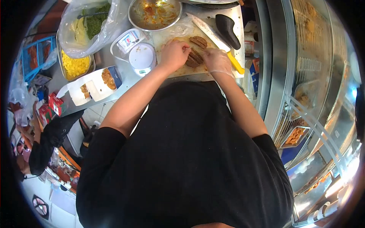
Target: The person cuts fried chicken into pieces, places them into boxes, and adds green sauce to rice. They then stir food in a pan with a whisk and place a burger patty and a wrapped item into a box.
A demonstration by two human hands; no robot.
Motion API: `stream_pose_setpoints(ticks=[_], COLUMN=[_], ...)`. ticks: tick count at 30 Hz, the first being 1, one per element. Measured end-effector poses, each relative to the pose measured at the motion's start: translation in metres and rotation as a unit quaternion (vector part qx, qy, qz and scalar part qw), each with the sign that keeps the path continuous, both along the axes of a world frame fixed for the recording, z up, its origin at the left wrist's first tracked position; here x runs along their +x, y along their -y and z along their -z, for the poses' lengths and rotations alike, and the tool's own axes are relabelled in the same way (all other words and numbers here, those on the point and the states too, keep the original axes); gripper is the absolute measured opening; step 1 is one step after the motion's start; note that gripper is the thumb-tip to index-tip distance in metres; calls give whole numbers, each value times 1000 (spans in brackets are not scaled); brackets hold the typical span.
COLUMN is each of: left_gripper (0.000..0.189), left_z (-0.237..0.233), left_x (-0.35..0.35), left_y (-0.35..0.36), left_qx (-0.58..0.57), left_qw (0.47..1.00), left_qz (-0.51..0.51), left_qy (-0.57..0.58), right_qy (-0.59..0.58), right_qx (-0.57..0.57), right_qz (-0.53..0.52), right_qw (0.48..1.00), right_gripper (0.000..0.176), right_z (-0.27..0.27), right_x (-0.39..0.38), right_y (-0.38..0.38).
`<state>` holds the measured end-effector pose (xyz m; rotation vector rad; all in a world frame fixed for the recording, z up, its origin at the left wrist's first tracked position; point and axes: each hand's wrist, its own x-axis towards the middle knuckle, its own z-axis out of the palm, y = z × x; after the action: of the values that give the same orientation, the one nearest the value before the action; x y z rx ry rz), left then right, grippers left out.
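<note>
Item under handling: a brown scored patty (194,57), lying flat on the cutting board (169,38) at the near edge of the desk (114,60), directly ahead of the person's chest. It sits between the two hands.

Left hand (175,53): bare, fingers curled inward, fingertips touching the patty's left edge. Whether it has a closed hold on the patty cannot be determined.

Right hand (217,60): covered by a clear thin glove, fingers bent downward onto the patty's right edge. The degree of grip cannot be determined either.

A second patty (198,41) lies just beyond the first, apart from both hands.

A long knife (210,31) with a yellow handle lies diagonally on the right side of the board, handle close to the right hand, not touched. A black object (228,24) rests just beyond the blade.

A metal bowl (154,14), smeared with orange residue, stands at the far edge of the board. A white round scale (141,56) stands just left of the left hand.

Further left: a clear plastic bag (89,26) with green contents, a tray of yellow shreds (75,65), and a white box (95,83) holding fried pieces.

A glass display case (315,95) runs along the right.
</note>
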<state>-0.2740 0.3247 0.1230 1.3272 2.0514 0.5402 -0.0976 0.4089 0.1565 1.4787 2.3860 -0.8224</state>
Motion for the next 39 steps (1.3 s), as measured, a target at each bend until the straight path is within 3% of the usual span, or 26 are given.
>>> stream_pose_setpoints(ticks=[3, 7, 9, 13, 20, 25, 27, 30, 31, 35, 39], left_gripper=[18, 16, 16, 14, 15, 24, 27, 35, 40, 48, 58], left_z=[0, 2, 3, 2, 0, -14, -21, -25, -24, -18, -21], left_x=[4, 9, 9, 7, 3, -5, -9, -14, -13, -4, 10], left_y=[-3, -5, -5, -5, -4, 4, 14, 33, 39, 55, 50], left_qx=[2, -2, -5, 1, -15, 78, 81, 84, 85, 41, 90], left_qw=[1000, 999, 999, 998, 999, 995, 996, 992, 984, 982, 974], left_qz=[15, 13, 12, 23, 24, -16, 12, 90, 140, 146, 166], left_qy=[-25, -44, -49, -58, -41, 60, 47, -23, -77, -109, -124], right_qy=[15, 30, 28, 83, 30, 1, -75, -92, -62, -28, -3], right_qx=[-49, -56, -11, 3, 25, 6, 129, 164, 154, 153, 125], right_qz=[-44, -7, -63, -60, 55, 115, 5, -51, -73, -102, -102], right_qw=[998, 998, 998, 995, 998, 993, 989, 981, 983, 983, 987], right_gripper=[32, 32, 31, 30, 30, 27, 28, 33, 32, 26, 20], right_z=[8, 13, 8, 11, -19, -24, -12, 4, 7, 26, 21], right_x=[-16, -21, -19, -19, 22, 44, 47, 40, 37, 33, 34], right_y=[-3, -6, -7, -7, -14, -12, -10, -6, -6, -12, -14])
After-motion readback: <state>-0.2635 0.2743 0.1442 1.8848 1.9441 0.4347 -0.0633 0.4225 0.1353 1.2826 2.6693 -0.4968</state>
